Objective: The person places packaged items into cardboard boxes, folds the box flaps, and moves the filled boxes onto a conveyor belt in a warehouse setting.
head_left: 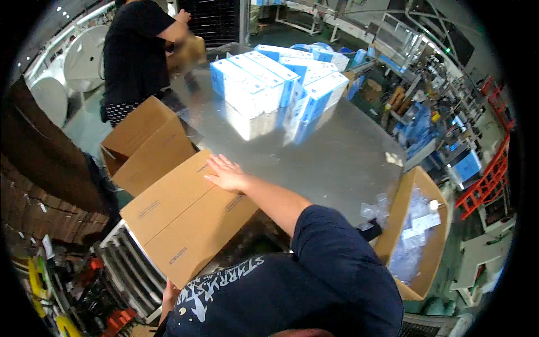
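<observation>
In front of me lies a closed brown cardboard box (182, 219), its upper face crossed by a middle seam. My right hand (226, 174) lies flat on the far edge of that face, fingers stretched out. At the box's near lower corner, my left hand (168, 295) is against its side; the box and my shirt hide most of its fingers. Just beyond stands an open cardboard box (149, 146) with its flaps up. Several white-and-blue cartons (252, 84) are grouped on the grey metal table (269, 174).
A roller conveyor (129, 269) runs beside the box at left. At right, a cardboard bin (443, 236) holds clear plastic wrap. Another person (135, 56) in black works at the table's far left. Machinery (415, 101) and a red ladder-like frame (491, 174) stand further right.
</observation>
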The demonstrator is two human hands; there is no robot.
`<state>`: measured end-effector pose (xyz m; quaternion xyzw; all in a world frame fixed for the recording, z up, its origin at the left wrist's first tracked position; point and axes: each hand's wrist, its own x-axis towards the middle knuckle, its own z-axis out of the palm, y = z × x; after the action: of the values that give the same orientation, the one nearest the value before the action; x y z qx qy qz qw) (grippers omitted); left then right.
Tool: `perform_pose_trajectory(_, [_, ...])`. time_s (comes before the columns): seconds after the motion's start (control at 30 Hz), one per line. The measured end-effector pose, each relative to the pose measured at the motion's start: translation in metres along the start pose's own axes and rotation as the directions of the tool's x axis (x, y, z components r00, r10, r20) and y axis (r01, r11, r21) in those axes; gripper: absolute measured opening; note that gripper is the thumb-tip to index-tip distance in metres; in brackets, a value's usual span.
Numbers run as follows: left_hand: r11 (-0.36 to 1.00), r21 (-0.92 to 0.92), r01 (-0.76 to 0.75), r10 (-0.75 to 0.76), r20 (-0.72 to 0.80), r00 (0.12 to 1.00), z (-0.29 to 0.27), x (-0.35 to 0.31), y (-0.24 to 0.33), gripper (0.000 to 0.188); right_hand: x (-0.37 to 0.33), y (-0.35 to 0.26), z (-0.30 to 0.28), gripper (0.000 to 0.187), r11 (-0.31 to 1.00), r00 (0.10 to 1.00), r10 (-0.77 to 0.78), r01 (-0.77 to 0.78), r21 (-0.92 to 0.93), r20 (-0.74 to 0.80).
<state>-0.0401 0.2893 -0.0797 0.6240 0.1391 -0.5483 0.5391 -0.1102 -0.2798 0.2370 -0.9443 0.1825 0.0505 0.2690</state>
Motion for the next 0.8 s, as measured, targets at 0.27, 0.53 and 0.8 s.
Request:
perform_pose_trajectory(0.27, [0.877, 0.476, 0.068, 0.098, -0.314, 0.944, 0.041, -0.051, 0.058, 0.063, 0.006, 0.035, 0.013, 0.067, 0.994, 0.997, 0.005, 0.003, 0.112, -0.073])
perform_pose_trajectory(0.53, [0.966, -0.256, 0.043, -0.061, -0.062, 0.996, 0.105, -0.015, -0.011, 0.074, -0.011, 0.047, 0.030, 0.062, 0.985, 0.988, 0.110, -0.094, 0.144, -0.106])
perform_pose_trajectory(0.8, [0.553, 0.047, -0.832, 0.808, -0.274, 0.521, -0.020, -0.305, 0.184, 0.040, -0.084, -0.097, 0.125, 0.083, 0.143, 0.898, -0.141, -0.397, 0.906, 0.416])
